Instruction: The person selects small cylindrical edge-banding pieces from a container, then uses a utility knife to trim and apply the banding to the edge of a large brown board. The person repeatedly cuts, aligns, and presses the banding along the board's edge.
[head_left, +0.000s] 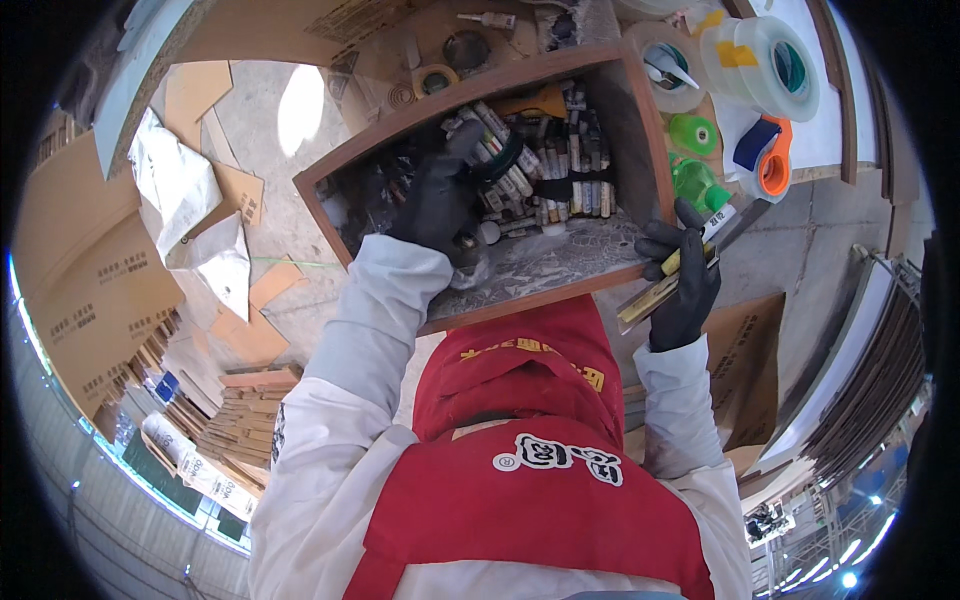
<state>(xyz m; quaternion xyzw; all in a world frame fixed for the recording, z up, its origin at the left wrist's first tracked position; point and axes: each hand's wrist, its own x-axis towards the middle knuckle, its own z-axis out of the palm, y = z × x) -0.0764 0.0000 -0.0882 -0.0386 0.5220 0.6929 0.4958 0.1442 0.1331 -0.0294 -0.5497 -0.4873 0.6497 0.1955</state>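
Note:
My left hand, in a black glove, reaches into a wooden drawer with a patterned grey bottom. Its fingers are dark and blurred against the contents, so their grip cannot be made out. Beside it lie several short, paper-wrapped sticks, some bundled with a black band. At the drawer's right front corner, my right hand, also black-gloved, is closed around slim flat tools with yellow and metallic parts. A white label shows on one, and a grey blade-like end sticks out past the fingers.
Clear tape rolls stand at the back right. Near them are a green bottle and an orange tape dispenser. Cardboard pieces and white sheeting lie on the floor at left. Stacked boards stand at right.

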